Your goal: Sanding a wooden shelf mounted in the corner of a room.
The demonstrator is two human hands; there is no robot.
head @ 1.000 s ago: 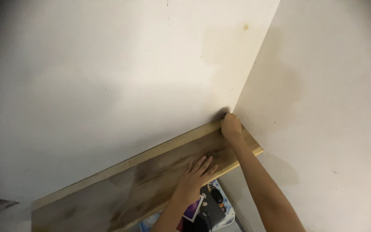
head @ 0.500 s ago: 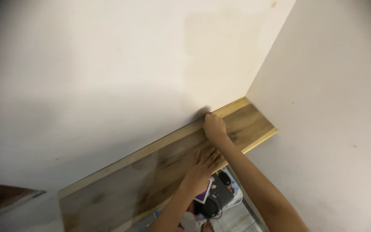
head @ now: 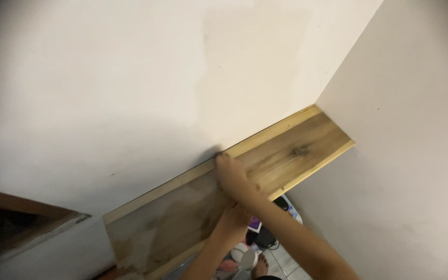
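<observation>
The wooden shelf point(head: 286, 155) is sitting in the wall corner point(head: 317, 101). The right hand point(head: 230, 173) is pressing on its back edge, fingers curled (whether gripping anything, I cannot tell). The left hand point(head: 234, 220) is lying flat at its front edge, partly hidden.

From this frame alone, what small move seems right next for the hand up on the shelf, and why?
Probably slide the right hand further left along the back edge of the wooden shelf. It rests there, where the board meets the white wall; the shelf's left part looks dull and hazy beside the clean grain at the corner. The left hand sits at the front edge, partly hidden behind the right forearm.
</observation>
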